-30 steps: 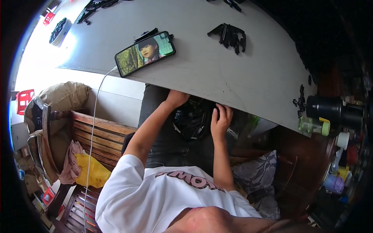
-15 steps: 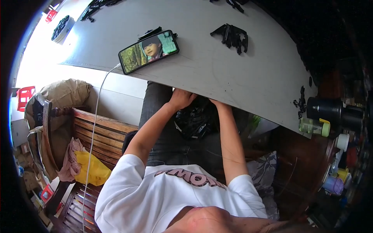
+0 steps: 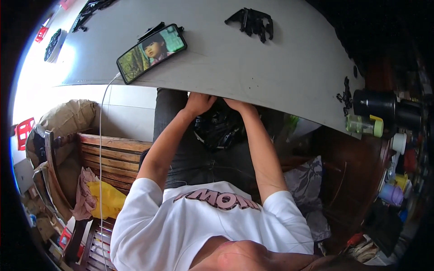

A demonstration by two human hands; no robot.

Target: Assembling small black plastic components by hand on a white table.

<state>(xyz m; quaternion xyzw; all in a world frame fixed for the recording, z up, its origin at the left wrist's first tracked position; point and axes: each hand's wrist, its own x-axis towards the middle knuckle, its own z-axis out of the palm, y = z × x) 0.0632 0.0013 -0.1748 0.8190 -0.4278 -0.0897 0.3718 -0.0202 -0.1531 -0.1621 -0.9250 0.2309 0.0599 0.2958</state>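
Two hands reach down under the near edge of a pale grey tabletop (image 3: 253,67); the left hand (image 3: 199,103) and the right hand (image 3: 239,106) sit close together, both on the top of a black bag (image 3: 219,131) of small dark parts that rests on the person's lap; the fingers are partly hidden by the edge of the tabletop, so I cannot tell whether they are clamped on the bag or only touching it.

On the tabletop a phone (image 3: 151,52) lies on a slant with its screen lit, showing a video; a white cable (image 3: 103,135) runs from its left end over the edge and hangs down toward the floor; a cluster of black plastic pieces (image 3: 253,21) lies near the far right, well apart from the phone; more black pieces (image 3: 90,9) lie at the far left corner, and a few small ones (image 3: 346,95) sit near the right edge.

Right of the tabletop stands a black cylinder (image 3: 375,105), with a clear bottle with a yellow cap (image 3: 364,125) lying just beside it; further down that side are small cups and pots, too blurred to tell apart.

To the person's left is a wooden bench (image 3: 115,156) with slats; a yellow cloth (image 3: 106,201) and a pink cloth (image 3: 83,194) are heaped on it; a brown sack (image 3: 68,119) stands behind; a red stool (image 3: 25,133) shows at the bright left rim; a grey patterned cushion (image 3: 305,180) lies to the person's right.
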